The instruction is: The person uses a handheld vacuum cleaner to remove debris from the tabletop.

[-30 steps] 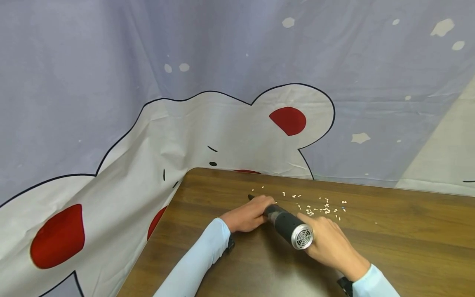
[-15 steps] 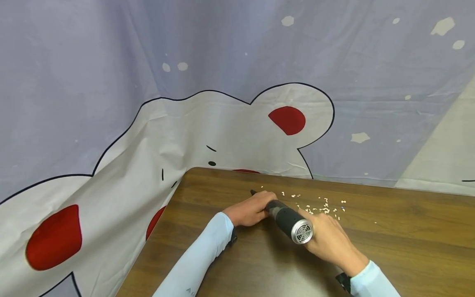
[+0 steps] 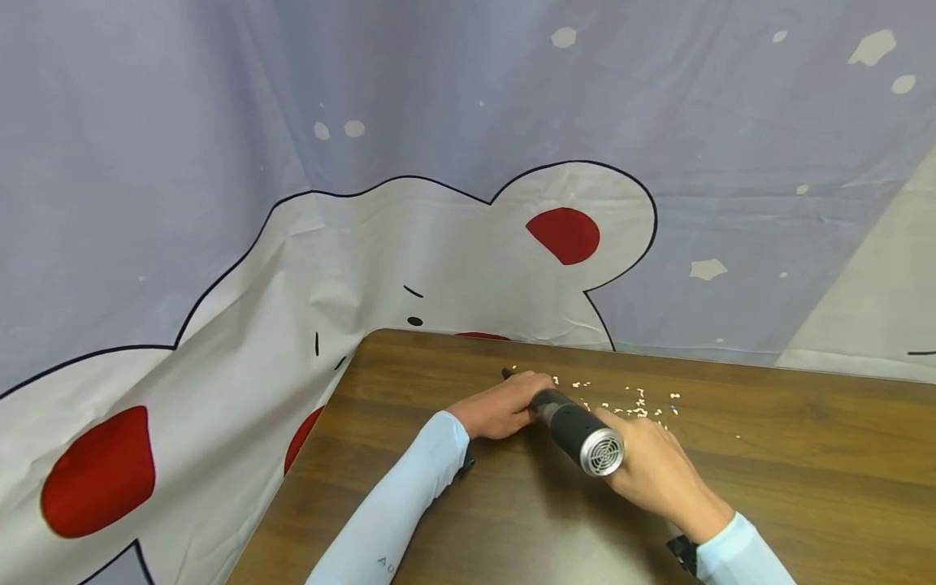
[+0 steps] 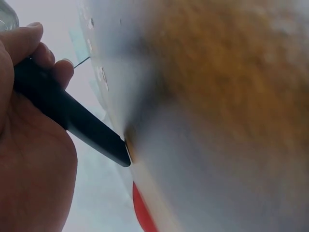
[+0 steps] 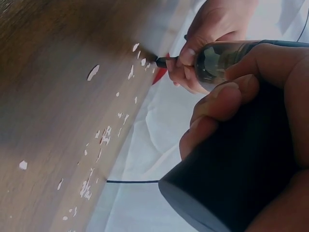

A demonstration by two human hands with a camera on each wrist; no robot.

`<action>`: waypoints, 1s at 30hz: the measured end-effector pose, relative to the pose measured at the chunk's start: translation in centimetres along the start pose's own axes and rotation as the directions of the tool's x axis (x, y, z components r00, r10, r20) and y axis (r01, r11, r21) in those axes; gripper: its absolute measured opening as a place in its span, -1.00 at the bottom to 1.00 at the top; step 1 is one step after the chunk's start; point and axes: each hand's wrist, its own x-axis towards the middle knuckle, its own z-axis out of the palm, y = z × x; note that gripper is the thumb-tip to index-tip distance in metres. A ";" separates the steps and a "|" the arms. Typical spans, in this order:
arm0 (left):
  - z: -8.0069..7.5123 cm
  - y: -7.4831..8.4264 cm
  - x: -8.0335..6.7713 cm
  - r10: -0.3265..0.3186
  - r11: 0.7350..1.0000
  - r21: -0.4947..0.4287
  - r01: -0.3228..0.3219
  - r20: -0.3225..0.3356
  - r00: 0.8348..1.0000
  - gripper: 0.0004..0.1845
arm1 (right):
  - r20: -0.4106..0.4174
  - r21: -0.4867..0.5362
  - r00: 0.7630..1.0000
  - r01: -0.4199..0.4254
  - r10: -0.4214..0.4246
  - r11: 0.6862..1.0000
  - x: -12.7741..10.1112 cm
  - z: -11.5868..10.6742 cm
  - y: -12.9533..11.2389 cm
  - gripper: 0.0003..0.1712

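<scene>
**Nozzle close to the far edge, crumbs could scatter**

I hold the black cylindrical handheld vacuum with the silver vented end cap (image 3: 578, 429) in both hands. My right hand (image 3: 653, 471) has its fingers (image 5: 227, 104) wrapped round the thick body, and my left hand (image 3: 504, 405) has its fingers (image 4: 29, 46) curled round the slim black nozzle (image 4: 72, 118) at the front. The vacuum lies low over the dark wooden worktop (image 3: 804, 487), near its far edge and not far from the far left corner, with the nozzle tip pointing toward that edge.

The small white crumbs (image 3: 636, 404) lie strewn along the far edge, mostly to the right of the nozzle, a few just beside its tip.

My worry is the edge itself. The nozzle tip sits very near it, and the printed bear cloth (image 3: 439, 244) hangs right behind; a careless sweep could, I judge, push crumbs off the worktop into the folds, or pull the cloth against the tip. My left hand also hides the tip from above, so I could miss crumbs under it.
</scene>
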 end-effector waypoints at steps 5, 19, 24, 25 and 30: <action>0.1 0.1 0.3 -0.009 1.000 -0.005 0.009 0.016 1.000 -0.80 | 0.002 0.000 1.000 -0.015 0.015 1.000 -0.2 -0.1 0.1 -0.45; 0.1 1.0 0.3 -0.004 1.000 -0.004 0.005 0.021 1.000 -0.81 | -0.004 -0.017 1.000 -0.003 0.003 1.000 -1.1 -0.4 -0.3 -0.45; 0.6 1.4 -0.3 0.014 1.000 0.017 -0.014 0.014 1.000 -0.81 | -0.005 -0.005 1.000 0.001 -0.001 1.000 -1.8 -0.4 -0.6 -0.47; 0.7 1.5 -0.4 0.015 1.000 0.020 -0.015 0.014 1.000 -0.82 | -0.010 -0.007 1.000 0.005 -0.005 1.000 -2.0 -0.4 -0.7 -0.48; 0.9 2.3 -0.9 0.017 1.000 0.019 -0.018 0.005 1.000 -0.86 | -0.026 -0.021 1.000 0.013 -0.014 1.000 -2.5 -0.5 -0.9 -0.47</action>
